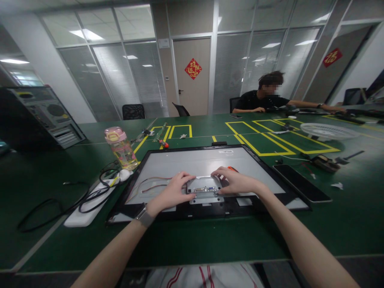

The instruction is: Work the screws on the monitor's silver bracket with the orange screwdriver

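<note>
A monitor panel (255,166) with a black frame lies back side up on the green table in front of me. Over its near middle is a metal housing (205,183) with a row of connector ports along its near edge. My left hand (174,190) grips the left end of the housing between thumb and fingers. At the opposite end, my right hand (235,182) pinches it the same way. Thin wires (153,186) run across the panel to the left. Something orange (232,169) shows partly behind my right hand.
Left of the panel are a white power strip (87,212), black cables (57,204) and a bottle (120,149); a computer tower (42,118) stands beyond. A phone (301,183) lies right, near a round white grille (327,131). Across the table sits a person (252,102).
</note>
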The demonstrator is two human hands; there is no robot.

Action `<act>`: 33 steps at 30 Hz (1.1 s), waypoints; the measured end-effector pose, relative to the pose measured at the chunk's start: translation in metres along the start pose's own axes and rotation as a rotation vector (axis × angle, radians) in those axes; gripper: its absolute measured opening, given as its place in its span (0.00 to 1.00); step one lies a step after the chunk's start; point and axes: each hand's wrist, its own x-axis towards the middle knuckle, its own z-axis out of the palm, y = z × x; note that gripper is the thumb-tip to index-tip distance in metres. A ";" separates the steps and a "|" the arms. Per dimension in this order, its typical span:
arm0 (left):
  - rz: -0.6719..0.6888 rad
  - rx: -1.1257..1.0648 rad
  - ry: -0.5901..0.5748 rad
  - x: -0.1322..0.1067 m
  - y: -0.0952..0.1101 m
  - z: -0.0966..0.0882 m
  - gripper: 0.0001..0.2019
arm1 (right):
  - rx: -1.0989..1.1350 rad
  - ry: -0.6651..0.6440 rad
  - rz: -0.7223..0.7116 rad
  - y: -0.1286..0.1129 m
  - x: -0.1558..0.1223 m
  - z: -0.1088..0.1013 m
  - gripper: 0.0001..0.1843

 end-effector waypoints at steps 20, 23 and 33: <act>0.207 0.028 0.181 0.000 0.016 0.004 0.18 | -0.101 0.138 -0.088 -0.020 -0.002 0.010 0.27; 0.207 0.040 0.185 0.000 0.016 0.004 0.16 | -0.191 0.169 -0.103 -0.030 -0.003 0.010 0.25; 0.189 0.083 0.165 0.001 0.019 0.003 0.11 | -0.368 0.210 -0.159 -0.036 -0.003 0.015 0.20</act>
